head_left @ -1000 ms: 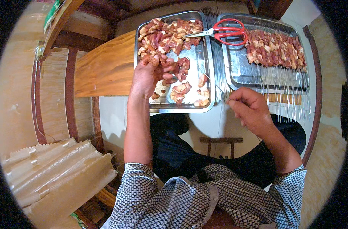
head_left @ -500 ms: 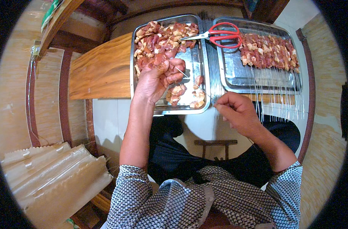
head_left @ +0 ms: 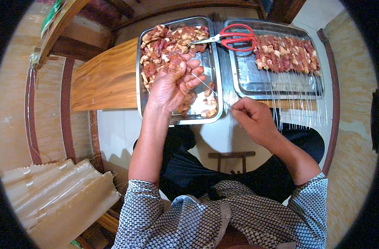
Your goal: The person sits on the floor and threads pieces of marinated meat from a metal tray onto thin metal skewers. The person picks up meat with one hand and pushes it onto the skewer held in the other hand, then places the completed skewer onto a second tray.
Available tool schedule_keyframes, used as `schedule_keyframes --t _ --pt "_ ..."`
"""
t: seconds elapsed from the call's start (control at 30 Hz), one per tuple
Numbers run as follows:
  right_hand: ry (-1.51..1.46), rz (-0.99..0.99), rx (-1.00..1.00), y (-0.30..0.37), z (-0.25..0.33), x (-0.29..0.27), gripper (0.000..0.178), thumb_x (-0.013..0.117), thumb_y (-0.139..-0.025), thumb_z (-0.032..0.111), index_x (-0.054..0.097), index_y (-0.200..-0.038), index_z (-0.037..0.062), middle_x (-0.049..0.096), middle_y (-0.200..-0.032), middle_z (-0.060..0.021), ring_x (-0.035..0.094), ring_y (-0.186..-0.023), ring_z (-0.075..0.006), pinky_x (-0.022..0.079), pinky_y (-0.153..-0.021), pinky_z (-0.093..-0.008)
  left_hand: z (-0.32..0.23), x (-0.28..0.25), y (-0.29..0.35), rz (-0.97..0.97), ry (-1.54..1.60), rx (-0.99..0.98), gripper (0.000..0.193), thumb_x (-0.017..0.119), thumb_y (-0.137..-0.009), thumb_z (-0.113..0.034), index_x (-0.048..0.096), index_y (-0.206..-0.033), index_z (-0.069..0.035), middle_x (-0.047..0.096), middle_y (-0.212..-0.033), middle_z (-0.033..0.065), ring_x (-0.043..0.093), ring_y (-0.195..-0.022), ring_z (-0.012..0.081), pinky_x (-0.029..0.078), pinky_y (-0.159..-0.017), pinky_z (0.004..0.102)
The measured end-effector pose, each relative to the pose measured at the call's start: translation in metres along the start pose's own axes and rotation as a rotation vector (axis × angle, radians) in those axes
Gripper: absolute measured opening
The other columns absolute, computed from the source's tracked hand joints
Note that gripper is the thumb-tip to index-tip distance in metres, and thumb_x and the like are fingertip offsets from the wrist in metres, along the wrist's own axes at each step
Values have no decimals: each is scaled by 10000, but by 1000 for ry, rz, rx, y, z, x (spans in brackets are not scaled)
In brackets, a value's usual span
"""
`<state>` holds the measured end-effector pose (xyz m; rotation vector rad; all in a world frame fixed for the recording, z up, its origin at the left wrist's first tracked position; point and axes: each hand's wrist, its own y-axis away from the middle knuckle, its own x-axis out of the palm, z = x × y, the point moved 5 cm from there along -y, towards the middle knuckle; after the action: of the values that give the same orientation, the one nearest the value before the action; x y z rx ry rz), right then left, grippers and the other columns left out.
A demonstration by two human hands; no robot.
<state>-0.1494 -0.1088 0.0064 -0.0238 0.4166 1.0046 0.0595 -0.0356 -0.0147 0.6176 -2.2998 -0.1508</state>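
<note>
Over the left metal tray (head_left: 219, 91), my left hand (head_left: 168, 89) has a piece of raw meat (head_left: 175, 65) between thumb and fingers, palm turned up and the other fingers loosely curled. A thin metal skewer (head_left: 206, 85) slants from that meat down to the right. Its lower end is pinched in my right hand (head_left: 251, 119), which is just in front of the gap between the trays. Cut meat chunks (head_left: 172, 39) heap up at the tray's far side, and a few pieces (head_left: 209, 108) lie nearer me. The skewer's tip is hidden at the left fingers.
Red-handled scissors (head_left: 235, 38) rest across both trays' rims. Many bare skewers (head_left: 227, 74) lie between the trays. The right metal tray (head_left: 245, 76) holds a row of loaded meat skewers (head_left: 287, 54), their ends overhanging its near edge. Beneath is a wooden bench (head_left: 106, 79); a plastic bag (head_left: 65, 195) lies lower left.
The fingers of my left hand have opened out slightly around the meat. My right hand still pinches the skewer. The whole view has shifted a little, so the trays appear further left.
</note>
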Motion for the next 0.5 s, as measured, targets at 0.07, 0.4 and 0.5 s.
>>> schedule_keyframes --t 0.07,0.4,0.5 --pt "-23 7 25 1 0 0 119 592 -822 138 594 -822 19 608 -664 -78 558 -577 -143 442 -542 -294 3 0 -1 2 -2 -18 277 460 -942 -234 478 -1140 -42 596 -1002 116 607 -915 246 541 -796 399" --pt "-10 6 5 0 -1 -1 118 591 -822 134 588 -805 17 607 -674 -95 580 -607 -168 453 -569 -309 14 1 -1 45 36 -44 264 456 -942 -263 513 -1084 -48 616 -979 114 620 -903 253 528 -795 449" --pt "-3 6 21 1 -8 1 125 587 -825 142 591 -807 18 610 -692 -112 588 -623 -193 455 -583 -323 14 6 -1 6 80 -22 233 469 -937 -226 505 -1058 -30 616 -952 142 630 -866 265 548 -762 441"
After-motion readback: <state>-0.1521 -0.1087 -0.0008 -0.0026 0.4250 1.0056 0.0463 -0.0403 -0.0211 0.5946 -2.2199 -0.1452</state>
